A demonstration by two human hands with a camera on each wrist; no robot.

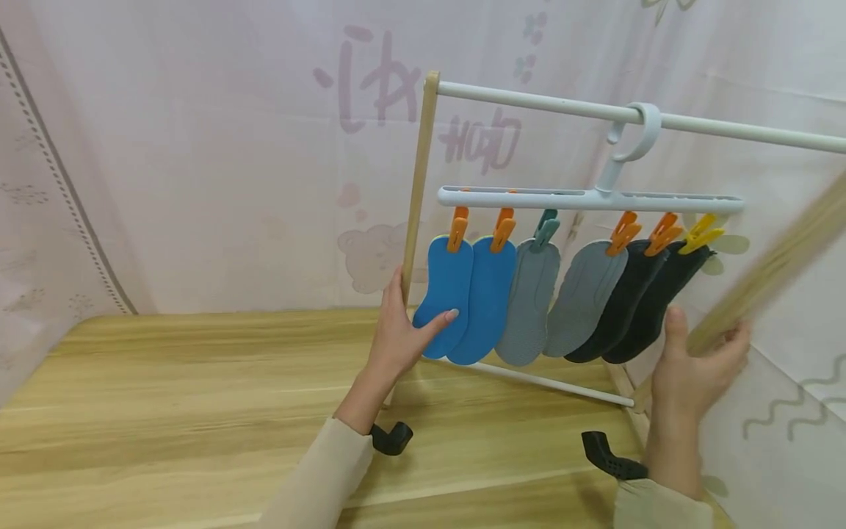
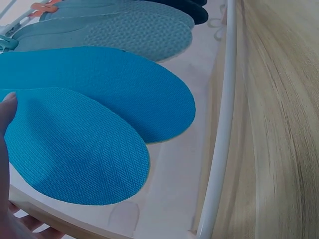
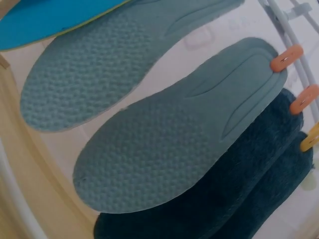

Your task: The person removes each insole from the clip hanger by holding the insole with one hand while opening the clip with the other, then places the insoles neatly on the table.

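Observation:
My left hand (image 1: 396, 338) grips the left wooden post (image 1: 421, 169) of a drying rack, its thumb overlapping a blue insole (image 1: 449, 275). On the other side, my right hand (image 1: 694, 375) holds the right wooden post (image 1: 780, 257). From the rack's white top rod (image 1: 542, 101) hangs a light-grey clip hanger (image 1: 529, 198). Pegs on it hold two blue insoles, two grey insoles (image 3: 144, 144) with a bumpy surface and two black fuzzy insoles (image 3: 199, 209). Most pegs are orange; one peg is teal (image 1: 545, 229) and one is yellow (image 1: 702, 234).
The rack stands on a wood-grain table (image 1: 198, 411), with a white lower rod (image 1: 548, 382) near the tabletop. Behind hangs a pale printed curtain (image 1: 231, 162). A black wrist mount (image 1: 392, 438) sticks out at the left wrist, another black mount (image 1: 611, 459) at the right.

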